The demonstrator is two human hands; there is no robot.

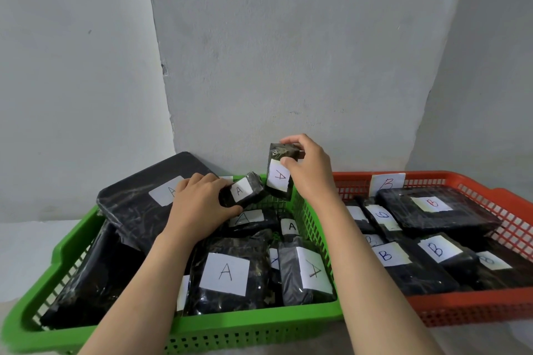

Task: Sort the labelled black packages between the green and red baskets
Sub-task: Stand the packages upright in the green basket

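Black plastic wraps every package here, each with a white paper label taped on. Two baskets sit side by side and touching against a grey wall (288, 52): the green basket (259, 323) on the left and the red basket (476, 308) on the right. The left hand (199, 204) reaches over the far part of the green basket, fingers and thumb curled round a small package (245, 192) marked A, held tilted just above the pile. The right hand (308, 170) is raised above the far rims where the baskets meet, thumb and fingers pinching the top of a second small package (279, 173), also marked A, which hangs nearly upright with its label facing the camera. The two held packages are just beside each other; whether they touch is unclear. Below them the green basket is filled with packages labelled A, among them a large flat package (144, 199) leaning on the far left corner. The red basket holds packages labelled B, and a paper tag (388, 183) marked B stands on its far rim.
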